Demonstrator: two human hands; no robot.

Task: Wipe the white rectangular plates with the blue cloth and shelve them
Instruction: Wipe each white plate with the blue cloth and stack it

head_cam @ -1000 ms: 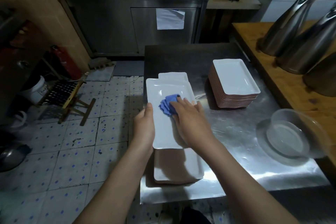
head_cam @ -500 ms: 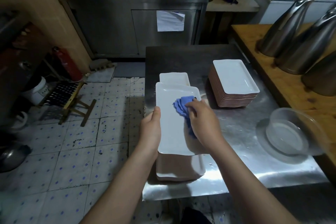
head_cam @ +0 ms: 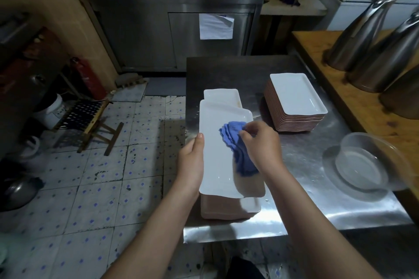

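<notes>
My left hand [head_cam: 191,161] grips the left edge of a white rectangular plate [head_cam: 217,154], held above the steel table [head_cam: 301,165]. My right hand [head_cam: 263,145] holds the blue cloth [head_cam: 238,142] against the plate's right half. Under the held plate lies a low stack of plates [head_cam: 229,209], and another plate [head_cam: 221,95] shows beyond its far end. A tall stack of white plates [head_cam: 297,99] stands at the table's back right.
A clear plastic bowl [head_cam: 362,165] sits at the table's right edge. Steel jugs [head_cam: 362,29] stand on the wooden counter [head_cam: 353,97] to the right. A folding stool [head_cam: 88,120] and a white bucket [head_cam: 51,111] stand on the tiled floor at left.
The cloth and my right hand have slid from the plate's middle to its right side. The plate has shifted a little to the right, still held by my left hand.
</notes>
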